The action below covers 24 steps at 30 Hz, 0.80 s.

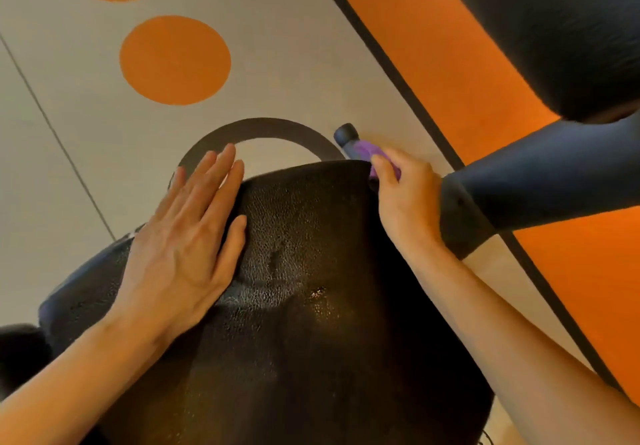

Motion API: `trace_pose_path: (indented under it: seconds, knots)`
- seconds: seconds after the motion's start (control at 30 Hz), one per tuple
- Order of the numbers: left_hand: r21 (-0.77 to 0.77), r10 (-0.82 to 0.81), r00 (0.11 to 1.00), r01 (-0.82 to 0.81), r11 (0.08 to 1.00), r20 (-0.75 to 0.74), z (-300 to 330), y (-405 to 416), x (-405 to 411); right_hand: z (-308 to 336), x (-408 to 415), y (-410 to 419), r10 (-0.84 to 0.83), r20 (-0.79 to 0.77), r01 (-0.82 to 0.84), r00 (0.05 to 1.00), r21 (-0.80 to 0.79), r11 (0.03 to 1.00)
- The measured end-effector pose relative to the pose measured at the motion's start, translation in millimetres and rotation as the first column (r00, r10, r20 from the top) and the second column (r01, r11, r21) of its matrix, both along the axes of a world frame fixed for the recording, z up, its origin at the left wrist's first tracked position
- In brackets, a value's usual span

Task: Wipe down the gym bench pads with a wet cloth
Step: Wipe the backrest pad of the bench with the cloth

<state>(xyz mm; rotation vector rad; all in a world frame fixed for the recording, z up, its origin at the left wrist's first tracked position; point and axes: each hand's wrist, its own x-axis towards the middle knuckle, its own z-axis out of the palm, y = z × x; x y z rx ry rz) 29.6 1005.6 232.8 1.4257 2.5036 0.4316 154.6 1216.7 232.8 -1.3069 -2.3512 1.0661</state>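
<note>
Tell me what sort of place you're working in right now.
Probably a gym: a black textured vinyl bench pad under both hands, a dark padded roller arm on the right, and grey flooring with orange circles and an orange band.

Black textured pad (311, 271), left hand (183, 237) flat

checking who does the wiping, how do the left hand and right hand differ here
The left hand lies flat with straight fingers on the bench pad; the right hand curls round a purple cloth. The left hand rests on the pad's left side, the right hand at its far right corner. Both are bare.
</note>
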Motion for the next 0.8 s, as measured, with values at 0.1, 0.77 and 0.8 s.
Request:
trace_pose_path:
  seconds: [0.1, 0.77, 0.8]
  knots:
    - [-0.04, -0.025, 0.999, 0.024, 0.999, -0.028, -3.7, -5.8, 3.1, -0.2, -13.1, -4.4, 0.094, -0.121, -0.095, 0.988, -0.007, 0.995]
    - [0.005, -0.083, 0.996, 0.083, 0.997, 0.038, -11.8, -4.4, -8.4, 2.4, -48.3, -21.2, 0.469, 0.119, -0.471, 0.875, -0.017, 0.882]
    - [0.003, -0.09, 0.995, 0.089, 0.996, 0.04, -12.2, -4.4, -8.5, 3.9, -45.9, -17.1, 0.455, 0.1, -0.453, 0.885, -0.04, 0.89]
